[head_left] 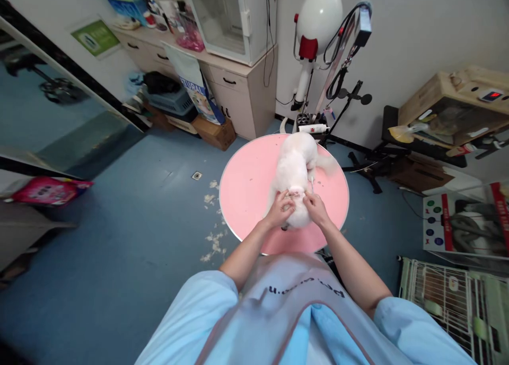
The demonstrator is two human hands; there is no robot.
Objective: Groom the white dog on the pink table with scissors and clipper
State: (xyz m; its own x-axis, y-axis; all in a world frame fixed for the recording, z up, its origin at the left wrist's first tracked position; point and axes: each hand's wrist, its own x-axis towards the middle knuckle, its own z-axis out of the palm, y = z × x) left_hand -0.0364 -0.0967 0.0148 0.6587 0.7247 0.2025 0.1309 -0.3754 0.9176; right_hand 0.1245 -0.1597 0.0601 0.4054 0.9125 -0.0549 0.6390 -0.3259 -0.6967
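A small white fluffy dog [294, 166] stands on a round pink table [246, 187], its head toward me. My left hand [280, 208] rests on the fur at the dog's near left side, fingers curled into it. My right hand [314, 206] is against the dog's near right side and holds a thin metal tool [312, 185], likely scissors or a comb, pointing away from me. The dog's face is hidden under my hands.
Clumps of cut fur [212, 238] lie on the blue floor left of the table. A stand dryer [318, 20] and a tool arm rise behind it. Cabinets [238, 84] stand at the back left, a wire cage [453, 296] at the right, boxes beyond.
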